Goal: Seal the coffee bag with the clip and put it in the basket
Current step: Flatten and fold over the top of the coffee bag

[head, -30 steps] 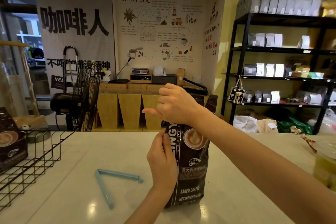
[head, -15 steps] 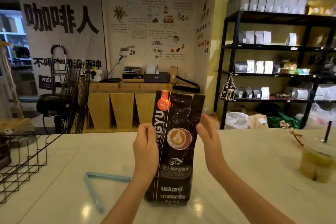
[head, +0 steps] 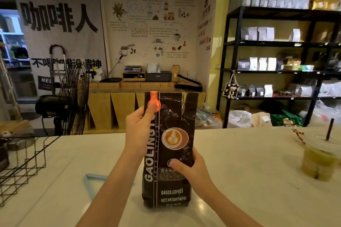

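Observation:
A tall dark coffee bag [head: 167, 180] with white lettering and a latte picture stands upright on the pale counter [head: 249, 180]. My left hand [head: 139, 131] grips its upper left edge, thumb on an orange mark near the top. My right hand [head: 188, 169] holds the bag's lower right side, thumb on the front. A light blue clip [head: 92, 182], spread in a V, lies flat on the counter left of the bag, partly hidden by my left forearm. A black wire basket [head: 24, 160] sits at the counter's left edge.
A plastic cup of green drink [head: 321, 160] with a dark straw stands at the right of the counter. Beyond the counter are a black fan [head: 73, 97], wooden cabinets and black shelves [head: 276, 46] of coffee bags.
My left hand has slid up to the bag's top left edge and my right hand has dropped to grip its lower right side. The bag stands closer to me.

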`<state>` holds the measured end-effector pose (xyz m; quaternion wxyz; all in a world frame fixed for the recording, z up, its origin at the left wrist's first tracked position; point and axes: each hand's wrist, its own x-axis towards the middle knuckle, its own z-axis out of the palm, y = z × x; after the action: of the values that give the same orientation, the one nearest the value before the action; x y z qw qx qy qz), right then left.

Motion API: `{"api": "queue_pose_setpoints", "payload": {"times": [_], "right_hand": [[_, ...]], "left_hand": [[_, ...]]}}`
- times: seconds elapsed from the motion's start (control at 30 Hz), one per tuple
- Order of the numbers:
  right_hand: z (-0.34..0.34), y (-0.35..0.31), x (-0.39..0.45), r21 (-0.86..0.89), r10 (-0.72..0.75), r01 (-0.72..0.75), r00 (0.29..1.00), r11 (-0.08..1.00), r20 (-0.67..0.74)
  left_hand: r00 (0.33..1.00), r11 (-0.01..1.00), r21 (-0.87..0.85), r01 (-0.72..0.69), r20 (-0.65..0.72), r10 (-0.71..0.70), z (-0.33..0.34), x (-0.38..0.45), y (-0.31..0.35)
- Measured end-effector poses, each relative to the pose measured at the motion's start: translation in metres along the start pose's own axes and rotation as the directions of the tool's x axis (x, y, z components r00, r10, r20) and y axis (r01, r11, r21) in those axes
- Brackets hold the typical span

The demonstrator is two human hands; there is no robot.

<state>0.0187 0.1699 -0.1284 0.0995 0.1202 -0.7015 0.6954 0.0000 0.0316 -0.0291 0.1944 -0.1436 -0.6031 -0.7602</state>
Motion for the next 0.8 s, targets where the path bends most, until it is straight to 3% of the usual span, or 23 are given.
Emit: {"api": "queue_pose_setpoints", "payload": {"times": [0.1, 0.2, 0.27, 0.33, 0.37, 0.4, 0.43, 0.47, 0.5, 0.57, 0.63, 0.7, 0.77, 0.8], "right_hand": [[-0.001, 0.002, 0.002, 0.013, 0.013, -0.013, 1.000, 1.000, 0.000], [-0.003, 0.002, 0.003, 0.018, 0.019, -0.019, 1.000, 1.000, 0.008], [-0.005, 0.003, 0.004, 0.021, 0.015, -0.015, 1.000, 1.000, 0.006], [-0.007, 0.005, 0.004, 0.031, 0.010, -0.010, 1.000, 0.999, -0.005], [-0.007, 0.005, 0.005, 0.031, 0.006, -0.006, 1.000, 1.000, -0.007], [-0.007, 0.006, 0.005, 0.024, 0.003, -0.003, 1.000, 1.000, -0.004], [-0.007, 0.005, 0.005, 0.014, 0.001, -0.001, 1.000, 1.000, 0.004], [-0.007, 0.005, 0.006, 0.002, 0.001, -0.001, 1.000, 1.000, 0.012], [-0.007, 0.004, 0.006, -0.009, 0.000, 0.000, 1.000, 1.000, 0.020], [-0.006, 0.001, 0.005, -0.029, -0.004, 0.005, 1.000, 1.000, 0.026], [-0.005, 0.002, 0.001, -0.041, -0.007, 0.009, 0.999, 0.999, 0.032], [-0.004, 0.006, -0.006, -0.038, -0.031, 0.032, 0.999, 0.999, 0.035], [0.000, 0.012, -0.013, -0.015, -0.050, 0.051, 0.998, 0.999, 0.024], [0.002, 0.015, -0.015, -0.008, -0.053, 0.053, 0.998, 0.999, 0.017]], "left_hand": [[0.995, 0.995, -0.077, 0.059, -0.071, -0.065, 0.000, 0.001, -0.005], [0.997, 0.997, -0.061, 0.036, -0.065, -0.040, 0.003, -0.002, -0.004], [0.999, 1.000, 0.024, -0.009, -0.048, 0.011, 0.007, -0.003, -0.003], [0.979, 0.958, 0.236, -0.162, -0.086, 0.186, 0.012, -0.003, 0.002], [0.926, 0.870, 0.372, -0.324, -0.066, 0.373, 0.016, -0.003, 0.005], [0.826, 0.702, 0.505, -0.502, 0.040, 0.562, 0.021, -0.003, 0.008], [0.690, 0.470, 0.589, -0.658, 0.221, 0.689, 0.028, -0.003, 0.009], [0.543, 0.232, 0.590, -0.774, 0.427, 0.723, 0.036, -0.002, 0.010], [0.411, 0.039, 0.523, -0.851, 0.619, 0.670, 0.044, -0.001, 0.009], [0.245, -0.204, 0.361, -0.910, 0.864, 0.439, 0.058, 0.000, 0.010], [0.207, -0.317, 0.270, -0.909, 0.954, 0.217, 0.067, 0.003, 0.012], [0.250, -0.389, 0.239, -0.890, 0.968, 0.024, 0.072, 0.009, 0.017], [0.279, -0.438, 0.221, -0.871, 0.958, -0.072, 0.073, 0.018, 0.012], [0.262, -0.474, 0.199, -0.858, 0.962, -0.071, 0.073, 0.022, 0.010]]}}
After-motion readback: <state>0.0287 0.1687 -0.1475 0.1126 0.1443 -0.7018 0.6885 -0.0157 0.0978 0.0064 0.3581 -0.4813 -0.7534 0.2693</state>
